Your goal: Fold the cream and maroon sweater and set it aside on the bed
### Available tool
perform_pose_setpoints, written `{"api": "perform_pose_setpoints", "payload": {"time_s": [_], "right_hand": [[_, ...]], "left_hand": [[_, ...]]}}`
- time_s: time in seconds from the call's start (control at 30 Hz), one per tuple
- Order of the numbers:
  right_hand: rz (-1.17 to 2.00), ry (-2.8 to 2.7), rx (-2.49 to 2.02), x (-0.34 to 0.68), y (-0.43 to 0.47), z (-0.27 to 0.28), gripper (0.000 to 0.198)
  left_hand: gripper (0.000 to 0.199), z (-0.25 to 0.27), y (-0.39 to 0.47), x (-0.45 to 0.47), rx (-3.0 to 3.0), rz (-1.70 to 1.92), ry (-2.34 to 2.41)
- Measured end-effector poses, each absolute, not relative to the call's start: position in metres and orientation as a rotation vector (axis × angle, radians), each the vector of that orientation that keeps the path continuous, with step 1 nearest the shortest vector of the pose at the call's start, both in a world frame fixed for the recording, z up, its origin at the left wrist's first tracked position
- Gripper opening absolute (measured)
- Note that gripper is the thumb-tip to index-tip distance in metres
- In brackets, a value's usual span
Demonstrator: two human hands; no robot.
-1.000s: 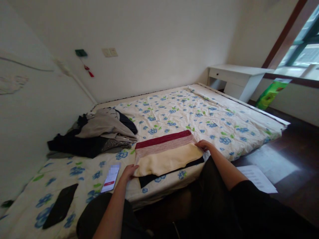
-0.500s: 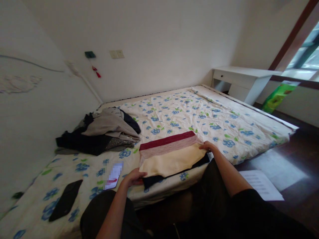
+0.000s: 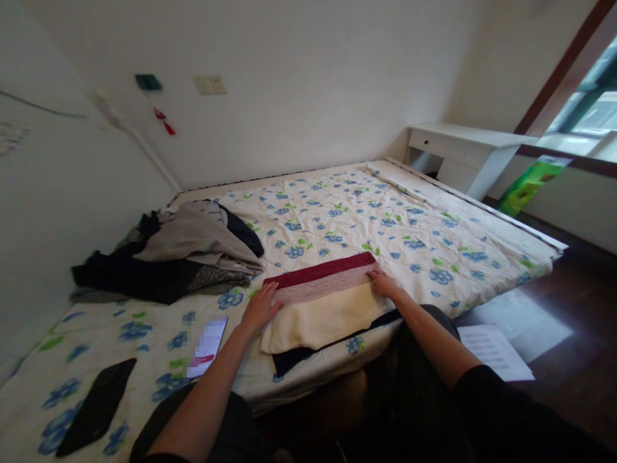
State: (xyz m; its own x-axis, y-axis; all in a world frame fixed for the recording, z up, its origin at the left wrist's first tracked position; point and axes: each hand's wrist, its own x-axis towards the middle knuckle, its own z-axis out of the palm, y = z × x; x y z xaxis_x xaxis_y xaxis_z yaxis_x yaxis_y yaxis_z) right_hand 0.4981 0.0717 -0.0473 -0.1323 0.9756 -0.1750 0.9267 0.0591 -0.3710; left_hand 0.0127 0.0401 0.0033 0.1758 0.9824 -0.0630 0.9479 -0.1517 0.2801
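On folded sweater (image 3: 324, 301): flat hands (image 3: 322, 296)

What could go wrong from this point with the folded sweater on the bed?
The striped sweater lies close to the bed edge, so a push from the left hand or right hand might slide it off. The phone beside the left forearm could get knocked.

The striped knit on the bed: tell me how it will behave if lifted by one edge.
The striped knit lies flat in soft layers under the left hand and right hand, so it is probably floppy and would sag and unfold. It looks light for its size. On the quilt, it would likely bunch rather than slide when pushed.
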Motion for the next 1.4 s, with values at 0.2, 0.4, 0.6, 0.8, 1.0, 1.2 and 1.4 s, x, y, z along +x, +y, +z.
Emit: {"api": "perform_pose_setpoints", "payload": {"time_s": [0.2,0.4,0.6,0.8,1.0,1.2,1.4], "right_hand": [[0.545,-2.158,-2.135,0.488,0.078,-0.050,0.049],[0.419,-2.130,-2.008,0.409,0.086,-0.056,0.068],[0.566,-2.384,-1.526,0.257,0.100,-0.062,0.065],[0.544,-2.527,-1.422,0.188,0.100,-0.063,0.063],[0.484,-2.470,-1.461,0.253,0.103,-0.067,0.069],[0.463,-2.383,-1.677,0.335,0.113,-0.072,0.078],[0.499,-2.315,-1.970,0.412,0.133,-0.075,0.084]], "left_hand": [[0.091,-0.033,0.074,0.015,2.041,-0.072,1.928],[0.109,-0.049,0.090,0.011,1.961,-0.254,1.910],[0.121,-0.058,0.085,0.010,1.953,-0.278,1.895],[0.115,-0.064,0.087,0.007,1.982,-0.283,1.876],[0.122,-0.063,0.091,0.011,1.931,-0.304,1.912],[0.125,-0.058,0.090,0.010,1.947,-0.297,1.909],[0.123,-0.050,0.086,0.011,1.974,-0.321,1.889]]}}
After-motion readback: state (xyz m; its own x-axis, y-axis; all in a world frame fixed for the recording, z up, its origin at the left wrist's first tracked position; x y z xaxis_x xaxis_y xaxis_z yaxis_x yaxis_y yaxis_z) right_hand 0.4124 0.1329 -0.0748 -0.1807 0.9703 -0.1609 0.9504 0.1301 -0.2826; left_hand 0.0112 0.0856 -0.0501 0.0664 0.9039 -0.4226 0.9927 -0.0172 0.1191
